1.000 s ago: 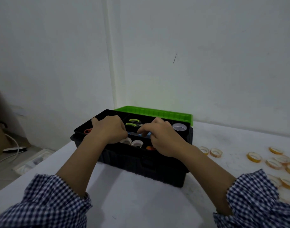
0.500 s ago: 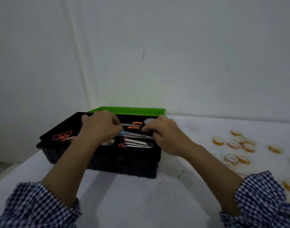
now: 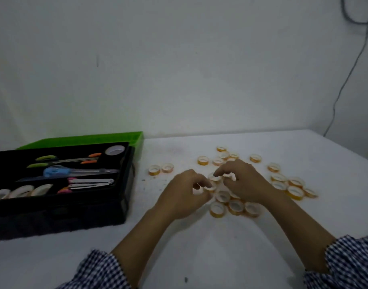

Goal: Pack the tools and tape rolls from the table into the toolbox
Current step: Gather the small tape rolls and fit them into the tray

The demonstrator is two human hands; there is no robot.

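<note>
Tape rolls (image 3: 222, 196) heaped on table (image 3: 199, 247), right of open toolbox (image 3: 74, 207); left hand (image 3: 185, 192) and right hand (image 3: 243, 182) curl fingers onto heap, can't tell if either is clamped on one. Risk: grabbing several together, loose ones slip and roll away

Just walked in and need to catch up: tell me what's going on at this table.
A person in checked sleeves is packing a toolbox. The left hand and right hand reach into a cluster of small tape rolls on the white table, both curled at rolls; a firm grip isn't clear. The open toolbox at the left holds scissors and several rolls, while many lie loose.
</note>
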